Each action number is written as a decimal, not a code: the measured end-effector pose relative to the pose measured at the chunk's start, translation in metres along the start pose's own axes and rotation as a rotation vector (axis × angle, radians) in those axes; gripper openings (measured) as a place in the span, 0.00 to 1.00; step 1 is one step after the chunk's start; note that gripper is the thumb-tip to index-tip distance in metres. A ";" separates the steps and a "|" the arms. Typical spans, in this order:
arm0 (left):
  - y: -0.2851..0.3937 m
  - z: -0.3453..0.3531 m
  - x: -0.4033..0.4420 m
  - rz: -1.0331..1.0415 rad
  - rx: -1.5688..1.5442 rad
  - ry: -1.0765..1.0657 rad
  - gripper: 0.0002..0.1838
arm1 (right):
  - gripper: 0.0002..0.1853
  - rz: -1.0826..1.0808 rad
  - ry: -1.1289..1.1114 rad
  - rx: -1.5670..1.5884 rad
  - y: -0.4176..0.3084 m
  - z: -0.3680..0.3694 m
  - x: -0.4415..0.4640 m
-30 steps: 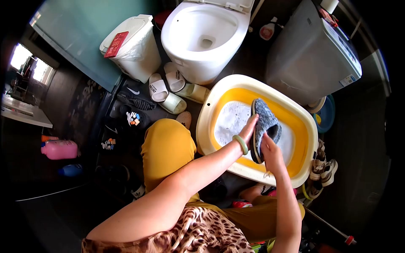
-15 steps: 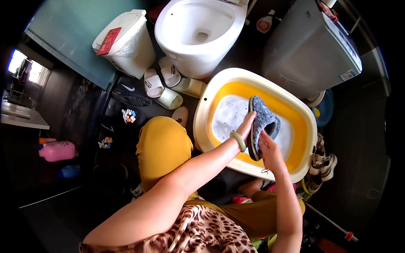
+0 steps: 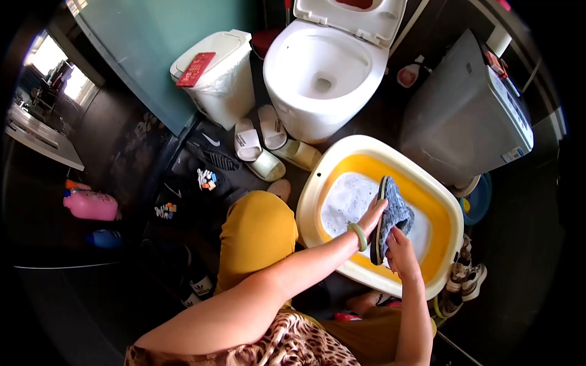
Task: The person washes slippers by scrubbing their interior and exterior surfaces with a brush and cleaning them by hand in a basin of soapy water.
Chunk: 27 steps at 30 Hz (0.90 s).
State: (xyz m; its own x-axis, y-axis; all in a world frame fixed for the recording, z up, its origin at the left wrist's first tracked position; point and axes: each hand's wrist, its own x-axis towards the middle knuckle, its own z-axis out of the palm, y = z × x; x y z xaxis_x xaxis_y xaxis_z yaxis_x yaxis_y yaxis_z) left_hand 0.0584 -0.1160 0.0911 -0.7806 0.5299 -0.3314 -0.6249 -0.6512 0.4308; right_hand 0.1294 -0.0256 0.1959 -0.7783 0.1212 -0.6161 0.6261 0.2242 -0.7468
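A blue-grey fluffy slipper is held up over a cream and yellow basin with soapy water in it. My left hand, with a pale green bangle at the wrist, grips the slipper along its dark sole. On the other side, my right hand is closed at the slipper's opening, and its fingertips are partly hidden against the fluffy material. The slipper stands on edge, sole toward the left.
Beyond the basin are a toilet, a white bin and a grey washing machine. Pale slippers and dark shoes lie left of the basin. Sneakers and a blue basin are at the right.
The view has shifted, so the surroundings appear lower and further right. Both hands still hold the slipper over the basin, with the right hand's wrist and fingers turned slightly.
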 end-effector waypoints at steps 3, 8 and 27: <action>0.000 0.001 -0.003 -0.036 0.010 -0.023 0.26 | 0.10 -0.140 -0.002 -0.014 0.024 -0.009 0.019; 0.003 0.005 -0.003 -0.074 -0.008 -0.057 0.26 | 0.19 -0.107 -0.028 -0.052 0.026 -0.017 0.016; -0.013 0.027 -0.022 -0.077 0.011 -0.138 0.28 | 0.17 -0.340 0.378 -0.361 0.075 -0.032 0.054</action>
State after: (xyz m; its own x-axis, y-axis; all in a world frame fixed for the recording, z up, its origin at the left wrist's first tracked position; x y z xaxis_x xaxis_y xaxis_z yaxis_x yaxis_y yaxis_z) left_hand 0.0844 -0.1043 0.1151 -0.7205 0.6485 -0.2456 -0.6823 -0.5997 0.4182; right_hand 0.1327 0.0288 0.1151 -0.9356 0.3045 -0.1787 0.3363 0.6151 -0.7131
